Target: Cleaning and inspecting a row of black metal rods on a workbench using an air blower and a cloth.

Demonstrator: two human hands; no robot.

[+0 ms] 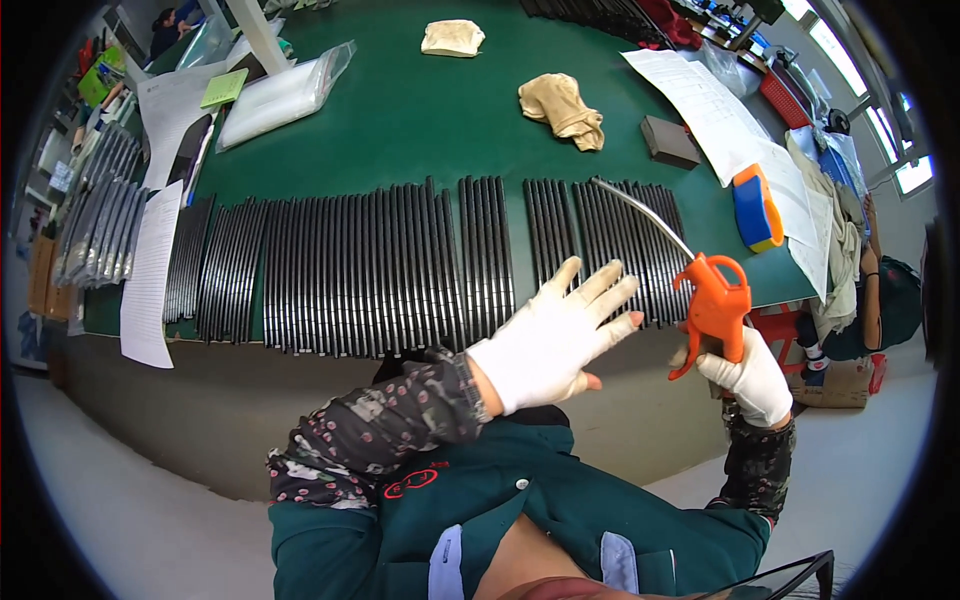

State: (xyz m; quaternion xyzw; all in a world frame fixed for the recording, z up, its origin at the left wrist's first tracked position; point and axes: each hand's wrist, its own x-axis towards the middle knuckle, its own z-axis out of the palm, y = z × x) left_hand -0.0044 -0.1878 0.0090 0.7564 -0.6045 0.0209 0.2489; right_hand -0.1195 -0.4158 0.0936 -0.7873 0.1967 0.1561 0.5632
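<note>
Many slim black rods (360, 265) lie side by side in several groups along the near edge of the green table. My left hand (550, 345), in a white glove with some fingertips bare, is spread over the near ends of the rods, fingers apart and nothing in it. In my gloved right hand (752, 380) is an orange air blow gun (718, 305), with my fingers around its handle. Its thin pale nozzle tube reaches up and left over the right-hand group of rods (630, 230).
Two crumpled cream cloths (562, 108) and a brown block (670, 142) lie farther back on the table. A blue and orange tape-like roll (757, 208) stands at right by paper sheets (690, 105). Plastic-wrapped white sheets (275, 105) and bagged parts (100, 225) are at left. Another person (895, 305) is at far right.
</note>
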